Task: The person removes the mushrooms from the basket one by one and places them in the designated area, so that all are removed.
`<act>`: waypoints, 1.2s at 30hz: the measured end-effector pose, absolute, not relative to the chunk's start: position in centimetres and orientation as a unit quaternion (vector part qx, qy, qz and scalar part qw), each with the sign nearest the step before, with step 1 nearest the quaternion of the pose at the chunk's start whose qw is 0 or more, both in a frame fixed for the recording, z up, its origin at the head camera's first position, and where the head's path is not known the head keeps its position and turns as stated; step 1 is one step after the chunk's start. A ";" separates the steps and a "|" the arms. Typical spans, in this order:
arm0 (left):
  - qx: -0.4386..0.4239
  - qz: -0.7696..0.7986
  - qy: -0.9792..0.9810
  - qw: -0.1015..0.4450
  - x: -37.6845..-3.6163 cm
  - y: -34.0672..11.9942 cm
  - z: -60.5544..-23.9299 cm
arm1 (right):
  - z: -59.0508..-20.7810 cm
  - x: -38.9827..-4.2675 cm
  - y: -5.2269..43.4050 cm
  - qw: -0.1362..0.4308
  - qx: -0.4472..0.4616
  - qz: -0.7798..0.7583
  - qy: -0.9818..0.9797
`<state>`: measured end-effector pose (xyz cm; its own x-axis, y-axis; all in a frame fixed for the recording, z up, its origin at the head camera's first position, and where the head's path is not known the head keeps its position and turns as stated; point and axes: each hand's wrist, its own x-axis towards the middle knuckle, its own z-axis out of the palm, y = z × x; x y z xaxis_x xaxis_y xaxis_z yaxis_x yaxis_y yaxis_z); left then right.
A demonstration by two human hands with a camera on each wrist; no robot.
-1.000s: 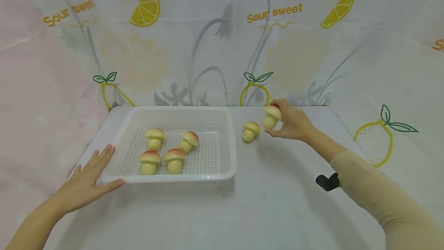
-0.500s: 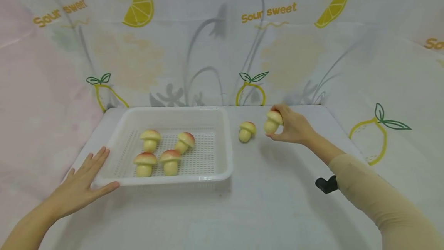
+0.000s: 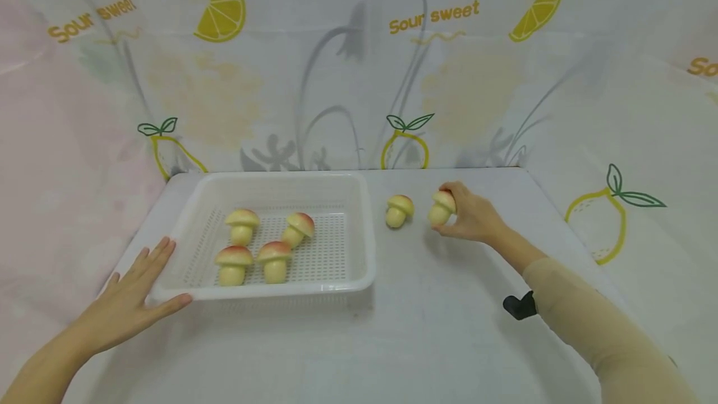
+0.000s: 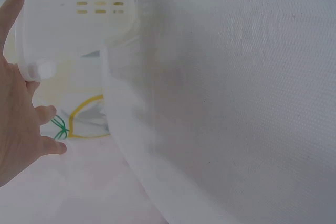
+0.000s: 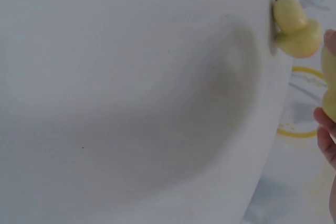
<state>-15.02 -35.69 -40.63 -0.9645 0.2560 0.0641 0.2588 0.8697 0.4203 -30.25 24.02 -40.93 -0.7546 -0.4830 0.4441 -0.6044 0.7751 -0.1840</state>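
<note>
My right hand [image 3: 470, 213] grips a yellow toy mushroom [image 3: 441, 207] with a reddish cap, set down on the white table right of the tray. A second loose mushroom [image 3: 399, 210] stands just left of it, also seen in the right wrist view [image 5: 295, 27]. The white perforated tray [image 3: 359, 279] holds several more mushrooms [image 3: 241, 226] of the same kind. My left hand [image 3: 136, 297] lies flat with straight fingers against the tray's front left corner; in the left wrist view the fingers [image 4: 21, 124] touch the tray rim [image 4: 37, 35].
A lemon-print cloth [image 3: 359, 67] hangs as a backdrop behind and at both sides of the white table [image 3: 426, 329]. A small black object [image 3: 517, 305] sits by my right forearm.
My right hand has lowered the mushroom from above the table down to the surface, slightly nearer. The left hand and the tray have stayed put.
</note>
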 end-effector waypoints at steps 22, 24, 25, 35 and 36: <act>-0.129 -0.213 -0.968 0.003 -14.8 -35.8 -41.1 | -44.6 -31.1 23.6 0.113 0.239 0.136 -0.955; -0.129 -0.213 -0.968 0.002 -14.9 -35.8 -41.1 | -44.7 -31.2 23.6 0.110 0.238 0.135 -0.956; -0.129 -0.213 -0.969 0.002 -14.9 -35.8 -41.1 | -44.7 -31.3 23.5 0.107 0.237 0.134 -0.956; -0.130 -0.215 -0.968 0.003 -15.0 -35.6 -40.8 | -45.0 -31.6 23.2 0.086 0.225 0.124 -0.963; -0.130 -0.215 -0.968 0.003 -15.0 -35.6 -40.8 | -45.0 -31.7 23.2 0.086 0.225 0.122 -0.963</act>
<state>-14.98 -35.58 -40.78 -0.9660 0.2511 0.0617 0.2536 0.8735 0.4155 -31.67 23.22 -44.98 -0.8841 -0.4116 0.2213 -0.4538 0.8691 -0.1967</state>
